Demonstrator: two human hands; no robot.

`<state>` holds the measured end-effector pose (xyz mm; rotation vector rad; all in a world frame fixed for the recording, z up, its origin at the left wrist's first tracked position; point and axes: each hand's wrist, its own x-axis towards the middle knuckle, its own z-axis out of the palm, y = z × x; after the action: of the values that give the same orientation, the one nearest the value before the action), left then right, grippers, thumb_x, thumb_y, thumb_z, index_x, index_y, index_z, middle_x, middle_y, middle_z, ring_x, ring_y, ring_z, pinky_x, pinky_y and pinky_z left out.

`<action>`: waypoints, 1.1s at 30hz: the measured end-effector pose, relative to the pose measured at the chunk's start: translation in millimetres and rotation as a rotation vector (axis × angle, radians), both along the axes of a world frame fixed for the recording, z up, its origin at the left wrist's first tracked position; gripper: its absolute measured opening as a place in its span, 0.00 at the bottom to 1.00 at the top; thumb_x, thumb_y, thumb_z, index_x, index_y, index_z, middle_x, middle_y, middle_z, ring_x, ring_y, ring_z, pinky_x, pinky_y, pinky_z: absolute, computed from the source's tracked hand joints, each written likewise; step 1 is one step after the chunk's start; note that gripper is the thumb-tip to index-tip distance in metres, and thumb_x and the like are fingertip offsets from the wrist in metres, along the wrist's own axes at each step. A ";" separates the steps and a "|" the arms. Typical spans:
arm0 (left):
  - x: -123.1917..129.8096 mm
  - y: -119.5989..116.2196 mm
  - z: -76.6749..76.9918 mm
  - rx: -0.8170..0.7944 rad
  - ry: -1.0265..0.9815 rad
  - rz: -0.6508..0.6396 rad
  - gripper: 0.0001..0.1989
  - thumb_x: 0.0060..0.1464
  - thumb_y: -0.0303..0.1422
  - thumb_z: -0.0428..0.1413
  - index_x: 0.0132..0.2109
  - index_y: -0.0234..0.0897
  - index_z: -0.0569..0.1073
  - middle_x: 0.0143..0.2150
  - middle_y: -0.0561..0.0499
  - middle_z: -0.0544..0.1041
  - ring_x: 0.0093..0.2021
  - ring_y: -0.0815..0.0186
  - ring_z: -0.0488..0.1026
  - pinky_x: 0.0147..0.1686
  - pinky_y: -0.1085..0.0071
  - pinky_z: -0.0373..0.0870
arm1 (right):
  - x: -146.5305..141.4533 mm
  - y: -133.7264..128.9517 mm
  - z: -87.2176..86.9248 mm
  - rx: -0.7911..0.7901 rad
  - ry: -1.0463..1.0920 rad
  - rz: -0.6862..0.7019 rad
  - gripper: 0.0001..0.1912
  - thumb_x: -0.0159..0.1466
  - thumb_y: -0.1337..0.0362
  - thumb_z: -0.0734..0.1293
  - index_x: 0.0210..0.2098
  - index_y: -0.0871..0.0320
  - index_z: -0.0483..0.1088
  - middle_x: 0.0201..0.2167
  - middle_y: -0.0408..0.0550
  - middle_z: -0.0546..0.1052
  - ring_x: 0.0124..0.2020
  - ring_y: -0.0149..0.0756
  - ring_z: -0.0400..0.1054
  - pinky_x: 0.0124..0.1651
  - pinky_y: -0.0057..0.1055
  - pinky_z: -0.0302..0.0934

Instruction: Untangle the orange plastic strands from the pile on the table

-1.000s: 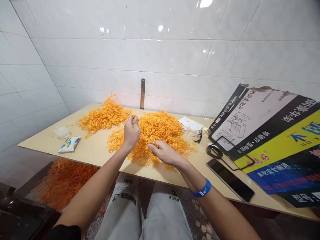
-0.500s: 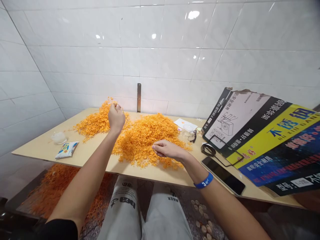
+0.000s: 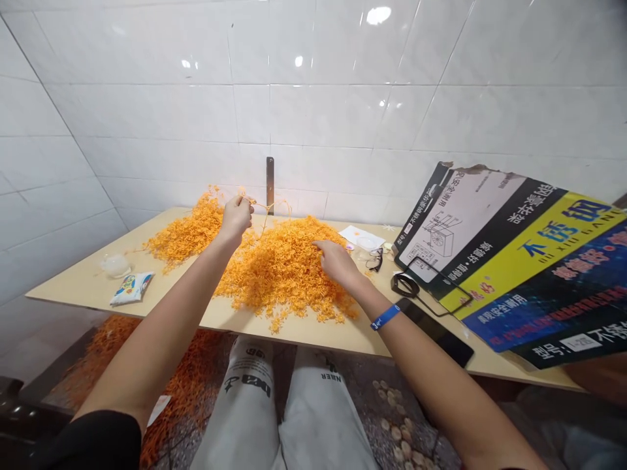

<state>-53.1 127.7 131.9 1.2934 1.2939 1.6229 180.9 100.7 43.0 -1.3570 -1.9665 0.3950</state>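
Note:
My left hand (image 3: 236, 219) is raised at the far edge of a large heap of tangled orange strands (image 3: 287, 274), pinching a thin strand (image 3: 264, 207) that trails off to the right. My right hand (image 3: 336, 261) rests on the heap's right side, its fingers extended and touching the strands. It seems to hold nothing. A smaller orange heap (image 3: 183, 234) lies to the left, close to my left hand and partly merging with the large one.
Both heaps lie on a pale wooden tabletop (image 3: 171, 300) against a white tile wall (image 3: 147, 117). Near them are a plastic bag (image 3: 115, 266), a printed packet (image 3: 131, 289) and glasses (image 3: 375, 260). Printed boards (image 3: 509, 261) lean at right. More orange strands (image 3: 181, 385) lie below the table.
My left hand has moved up and slightly right, now lifting a thin strand clear of the heap. My right hand has moved farther onto the heap, towards the wall.

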 end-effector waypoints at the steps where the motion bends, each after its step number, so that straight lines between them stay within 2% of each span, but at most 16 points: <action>1: 1.7 -8.1 -0.8 -0.024 -0.039 -0.056 0.09 0.56 0.24 0.45 0.29 0.38 0.60 0.21 0.59 0.56 0.16 0.75 0.48 0.17 0.78 0.45 | -0.1 -0.6 -0.9 0.005 0.013 0.013 0.27 0.55 0.81 0.59 0.51 0.64 0.73 0.51 0.61 0.75 0.55 0.49 0.66 0.61 0.44 0.53; 3: 5.3 -29.6 -7.0 -0.072 -0.108 -0.155 0.10 0.56 0.25 0.46 0.27 0.37 0.58 0.22 0.58 0.57 0.17 0.77 0.49 0.17 0.79 0.46 | -2.0 -6.8 -1.6 0.010 0.044 0.047 0.28 0.55 0.81 0.57 0.52 0.63 0.71 0.53 0.59 0.74 0.55 0.45 0.66 0.61 0.43 0.56; 5: 10.0 -56.3 -20.3 -0.095 -0.183 -0.244 0.10 0.56 0.26 0.49 0.27 0.36 0.59 0.25 0.56 0.60 0.18 0.78 0.51 0.17 0.81 0.49 | -6.0 -21.0 -1.2 0.005 0.146 0.087 0.28 0.59 0.78 0.55 0.57 0.60 0.67 0.56 0.56 0.72 0.54 0.41 0.68 0.57 0.40 0.62; 8: 19.0 -98.6 -49.2 -0.113 -0.332 -0.404 0.08 0.52 0.31 0.58 0.30 0.33 0.66 0.27 0.55 0.63 0.20 0.79 0.53 0.17 0.82 0.50 | -12.8 -55.1 1.4 -0.005 0.500 0.199 0.27 0.65 0.66 0.60 0.64 0.54 0.58 0.63 0.54 0.64 0.60 0.41 0.63 0.56 0.39 0.64; 10: 25.3 -122.2 -68.9 -0.132 -0.389 -0.465 0.11 0.48 0.34 0.63 0.33 0.33 0.70 0.27 0.55 0.64 0.21 0.79 0.54 0.18 0.82 0.51 | -15.8 -80.4 2.7 -0.083 0.676 0.330 0.30 0.65 0.59 0.64 0.65 0.48 0.55 0.65 0.52 0.61 0.62 0.43 0.60 0.57 0.41 0.63; 12: 29.9 -139.8 -85.9 -0.143 -0.347 -0.444 0.13 0.49 0.38 0.63 0.35 0.33 0.72 0.27 0.55 0.65 0.21 0.78 0.56 0.18 0.81 0.54 | -17.5 -102.5 1.2 -0.261 0.752 0.498 0.30 0.63 0.55 0.66 0.64 0.46 0.58 0.64 0.51 0.63 0.60 0.45 0.63 0.56 0.42 0.65; 14: 31.6 -151.7 -99.1 -0.136 -0.240 -0.378 0.13 0.51 0.40 0.62 0.34 0.34 0.73 0.25 0.56 0.65 0.21 0.76 0.59 0.19 0.79 0.59 | -19.3 -118.8 -4.3 -0.422 0.816 0.596 0.30 0.61 0.51 0.68 0.62 0.45 0.61 0.63 0.51 0.65 0.56 0.45 0.67 0.53 0.42 0.67; 17: 29.9 -164.3 -110.5 -0.140 -0.089 -0.289 0.13 0.55 0.42 0.58 0.34 0.35 0.73 0.23 0.56 0.65 0.21 0.74 0.63 0.22 0.76 0.63 | -23.4 -133.2 -17.4 -0.539 0.915 0.580 0.31 0.59 0.47 0.70 0.60 0.47 0.63 0.62 0.53 0.65 0.50 0.43 0.70 0.47 0.39 0.70; 19: 28.8 -171.4 -113.2 -0.166 -0.009 -0.293 0.14 0.57 0.43 0.56 0.33 0.35 0.72 0.21 0.57 0.65 0.19 0.74 0.62 0.21 0.75 0.61 | -27.2 -138.2 -25.2 -0.575 0.915 0.545 0.31 0.59 0.49 0.70 0.59 0.49 0.63 0.59 0.54 0.67 0.49 0.41 0.71 0.47 0.38 0.70; 21: 29.9 -177.7 -113.7 -0.163 0.086 -0.314 0.16 0.59 0.43 0.53 0.30 0.35 0.70 0.20 0.57 0.63 0.19 0.74 0.59 0.21 0.75 0.58 | -31.2 -140.6 -28.7 -0.535 0.874 0.504 0.30 0.59 0.50 0.70 0.59 0.49 0.64 0.57 0.54 0.69 0.50 0.41 0.71 0.50 0.38 0.68; 23: 33.7 -182.8 -113.9 -0.118 0.192 -0.263 0.18 0.61 0.42 0.50 0.27 0.35 0.66 0.21 0.57 0.62 0.21 0.73 0.59 0.23 0.75 0.56 | -35.3 -140.1 -26.5 -0.420 0.811 0.454 0.29 0.61 0.50 0.69 0.59 0.50 0.64 0.55 0.53 0.70 0.50 0.40 0.70 0.52 0.38 0.66; 26: 42.0 -188.1 -115.7 -0.028 0.323 -0.166 0.18 0.64 0.39 0.46 0.26 0.36 0.62 0.23 0.55 0.64 0.25 0.71 0.60 0.26 0.74 0.55 | -42.1 -134.2 -15.5 -0.227 0.664 0.407 0.25 0.63 0.51 0.67 0.57 0.52 0.66 0.47 0.51 0.74 0.43 0.36 0.71 0.48 0.35 0.66; 29: 48.9 -190.5 -118.7 0.017 0.401 -0.193 0.18 0.65 0.37 0.44 0.27 0.36 0.61 0.22 0.55 0.63 0.24 0.71 0.59 0.25 0.73 0.53 | -49.5 -127.0 -5.9 -0.069 0.454 0.408 0.12 0.67 0.57 0.64 0.44 0.56 0.74 0.36 0.48 0.76 0.36 0.33 0.70 0.40 0.31 0.65; 31: 50.2 -190.6 -120.1 0.021 0.418 -0.197 0.18 0.64 0.37 0.44 0.26 0.36 0.60 0.21 0.56 0.61 0.23 0.72 0.57 0.25 0.73 0.52 | -53.3 -124.4 -5.3 0.047 0.347 0.387 0.11 0.67 0.63 0.62 0.34 0.59 0.75 0.30 0.47 0.76 0.32 0.32 0.70 0.36 0.28 0.63; 33: 47.9 -190.1 -119.5 0.007 0.410 -0.207 0.18 0.64 0.37 0.44 0.26 0.37 0.60 0.21 0.56 0.59 0.22 0.71 0.56 0.24 0.73 0.51 | -54.6 -124.3 -8.8 0.153 0.271 0.365 0.12 0.67 0.67 0.61 0.31 0.60 0.74 0.27 0.47 0.76 0.29 0.32 0.69 0.33 0.27 0.61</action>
<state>-5.2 -62.4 12.4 1.7657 1.3325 1.2601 126.3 -23.6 34.2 -0.8015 -1.9655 0.5546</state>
